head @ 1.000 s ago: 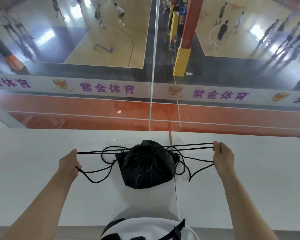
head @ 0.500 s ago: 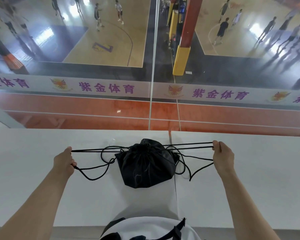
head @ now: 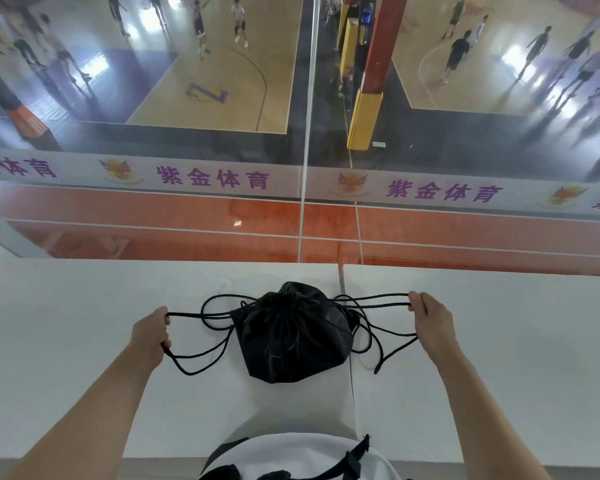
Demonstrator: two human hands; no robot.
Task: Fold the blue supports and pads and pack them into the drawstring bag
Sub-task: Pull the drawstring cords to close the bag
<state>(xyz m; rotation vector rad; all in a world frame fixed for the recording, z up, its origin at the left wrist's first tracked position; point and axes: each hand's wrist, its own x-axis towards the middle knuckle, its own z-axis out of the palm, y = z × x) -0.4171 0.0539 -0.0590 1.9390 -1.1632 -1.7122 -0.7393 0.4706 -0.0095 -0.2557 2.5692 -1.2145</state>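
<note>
A black drawstring bag (head: 293, 336) lies bulging on the white ledge (head: 84, 393), its mouth cinched shut at the far side. Black cords (head: 371, 299) run out from the mouth to both sides. My left hand (head: 151, 332) is closed on the left cords, left of the bag. My right hand (head: 430, 315) pinches the right cords, right of the bag. Loose cord loops (head: 201, 362) lie on the ledge beside the bag. No blue supports or pads are visible; the bag's contents are hidden.
The ledge ends at a glass pane (head: 303, 133) just beyond the bag, with a vertical seam. Below the glass are basketball courts with several players. A narrow joint (head: 351, 382) splits the ledge right of the bag. My white shirt (head: 302, 455) is at the near edge.
My left hand pulled its cords out to the left, then came back toward the bag, leaving the left cords slack. The right hand and the bag have barely moved.
</note>
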